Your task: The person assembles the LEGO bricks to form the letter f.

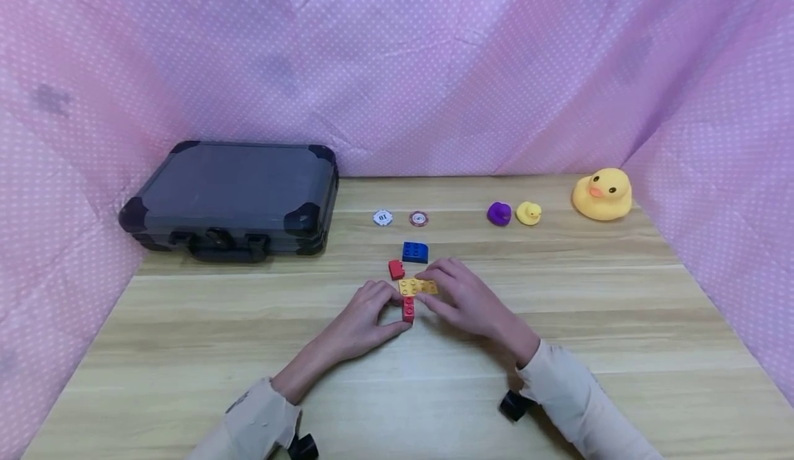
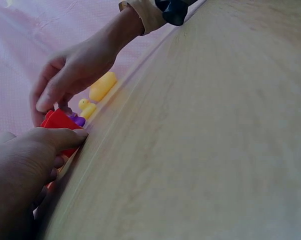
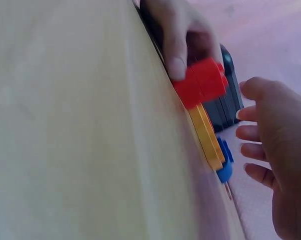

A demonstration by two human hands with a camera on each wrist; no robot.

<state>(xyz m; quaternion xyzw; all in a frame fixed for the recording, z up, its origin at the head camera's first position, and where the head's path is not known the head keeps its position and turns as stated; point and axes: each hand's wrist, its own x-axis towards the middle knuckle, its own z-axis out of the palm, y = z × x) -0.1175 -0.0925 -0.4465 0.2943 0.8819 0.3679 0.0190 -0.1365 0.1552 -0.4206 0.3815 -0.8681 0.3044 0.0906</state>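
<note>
My left hand (image 1: 366,318) holds a red toy brick (image 1: 408,310) between thumb and fingers, low over the wooden table. In the right wrist view, that red brick (image 3: 200,82) has a seam across it and looks like two joined pieces. Just beyond it lies a flat yellow brick (image 1: 409,287), partly behind my right fingers. My right hand (image 1: 462,301) is over the yellow brick's right end; in the right wrist view its fingers (image 3: 253,134) are spread, apart from the bricks. A small red brick (image 1: 396,270) and a blue brick (image 1: 415,252) lie farther back.
A dark grey case (image 1: 236,184) stands at the back left. Two poker chips, one white-blue (image 1: 382,218) and one red (image 1: 418,218), lie behind the bricks. At the back right are a purple duck (image 1: 499,214), a small yellow duck (image 1: 528,213) and a large duck (image 1: 602,195).
</note>
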